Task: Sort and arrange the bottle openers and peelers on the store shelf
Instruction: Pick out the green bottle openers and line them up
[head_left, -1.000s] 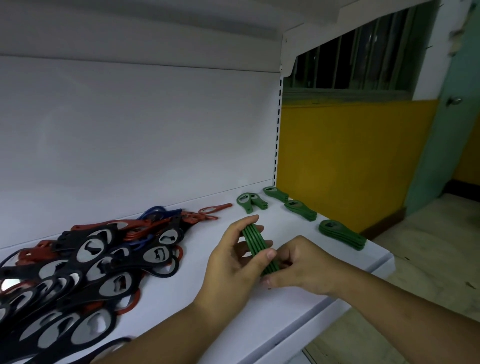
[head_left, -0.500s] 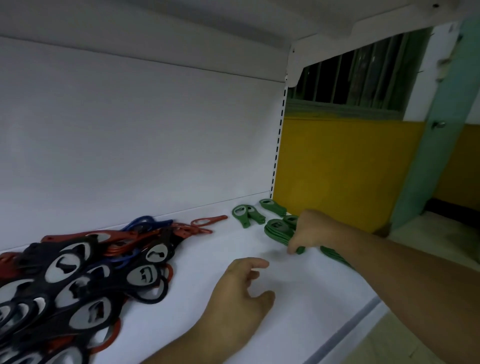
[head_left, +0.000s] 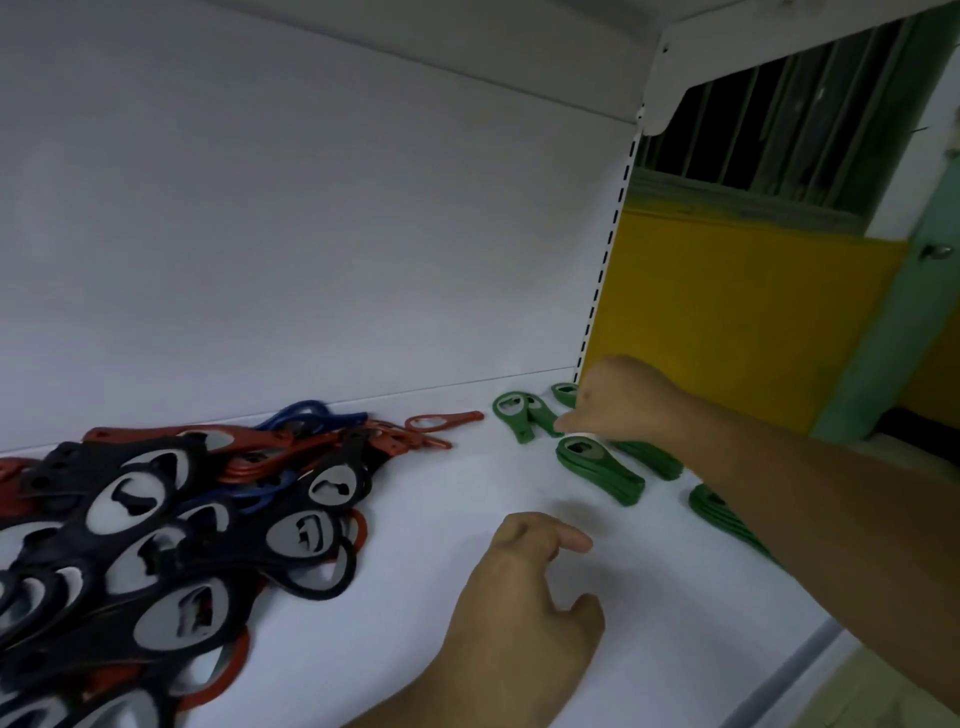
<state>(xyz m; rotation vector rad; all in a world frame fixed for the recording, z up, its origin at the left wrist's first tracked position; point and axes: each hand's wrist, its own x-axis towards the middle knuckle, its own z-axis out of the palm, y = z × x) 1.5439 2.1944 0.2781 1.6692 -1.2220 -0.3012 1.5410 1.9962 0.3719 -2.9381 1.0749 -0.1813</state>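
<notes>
Forearm (head_left: 831, 499) partly covers green opener stacks (head_left: 712, 510); right hand (head_left: 621, 402) grip is blurred.

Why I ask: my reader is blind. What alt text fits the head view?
The right hand reaches to stacks of green bottle openers at the right end of a white shelf. The left hand is open near the front, beside a heap of black, red and blue openers.
</notes>
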